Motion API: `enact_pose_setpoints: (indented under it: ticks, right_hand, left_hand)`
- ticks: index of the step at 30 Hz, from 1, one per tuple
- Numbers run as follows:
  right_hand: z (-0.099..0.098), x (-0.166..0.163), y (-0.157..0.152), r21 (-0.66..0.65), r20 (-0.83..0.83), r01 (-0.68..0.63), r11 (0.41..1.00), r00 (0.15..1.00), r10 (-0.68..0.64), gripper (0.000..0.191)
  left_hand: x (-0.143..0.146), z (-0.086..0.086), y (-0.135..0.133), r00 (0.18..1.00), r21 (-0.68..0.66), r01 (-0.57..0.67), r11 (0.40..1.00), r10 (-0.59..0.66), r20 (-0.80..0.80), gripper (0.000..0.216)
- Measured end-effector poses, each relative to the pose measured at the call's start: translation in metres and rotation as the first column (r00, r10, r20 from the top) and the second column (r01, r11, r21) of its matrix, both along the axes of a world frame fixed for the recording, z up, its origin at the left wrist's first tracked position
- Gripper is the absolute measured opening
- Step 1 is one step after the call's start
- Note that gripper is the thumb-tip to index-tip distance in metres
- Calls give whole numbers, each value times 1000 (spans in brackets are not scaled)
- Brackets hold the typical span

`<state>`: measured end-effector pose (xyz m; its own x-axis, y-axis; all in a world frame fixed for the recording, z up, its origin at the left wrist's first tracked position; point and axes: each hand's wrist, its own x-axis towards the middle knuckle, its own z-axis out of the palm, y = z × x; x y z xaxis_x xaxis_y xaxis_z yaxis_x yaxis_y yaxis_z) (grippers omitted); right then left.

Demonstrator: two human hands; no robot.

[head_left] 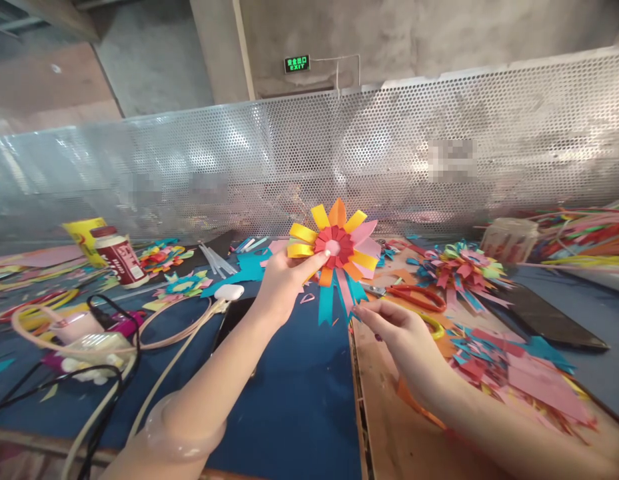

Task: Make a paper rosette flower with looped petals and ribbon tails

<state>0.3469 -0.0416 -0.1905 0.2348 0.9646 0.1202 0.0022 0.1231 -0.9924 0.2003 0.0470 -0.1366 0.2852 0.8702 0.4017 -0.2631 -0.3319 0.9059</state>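
A paper flower (341,244) with a red pleated centre, yellow loops and orange and pink petals is held up over the table. My left hand (289,277) grips it at its lower left, the thumb lying on the pink middle. Blue and pink paper tails (334,300) hang below the flower. With thumb and index finger, my right hand (392,323) pinches the lower tip of a tail on the right. Behind that hand lie red-handled scissors (416,297) and a yellow ring-shaped handle (433,327).
Finished paper flowers (466,267) lie to the right, near a dark phone (549,317) and a heap of paper scraps (519,373). At left are a bottle (120,259), tangled cables (174,320) and glue sticks (216,260). A perforated metal screen (214,173) stands behind the table.
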Motion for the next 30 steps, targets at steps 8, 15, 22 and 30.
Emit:
enact_pose_setpoints:
  ticks: [8, 15, 22, 30]
  right_hand:
    - [-8, 2, 2, -24, -109, -1, 1000, 994, -2, 25]
    - [-9, 4, 4, 0, -113, -12, 1000, 994, 11, 24]
    - [-5, 1, 1, -1, -87, -52, 999, 995, 51, 27]
    - [-1, -1, 1, -4, -43, -12, 1000, 999, 12, 26]
  left_hand:
    - [1, -1, 1, 1000, 14, -8, 1000, 8, 1, 27]
    - [0, 2, 0, 1000, 1, 9, 1000, -9, -14, 23]
    - [2, 0, -2, 1000, -13, 4, 1000, -4, -16, 25]
    - [3, -4, 0, 999, 69, 4, 998, -2, -35, 25]
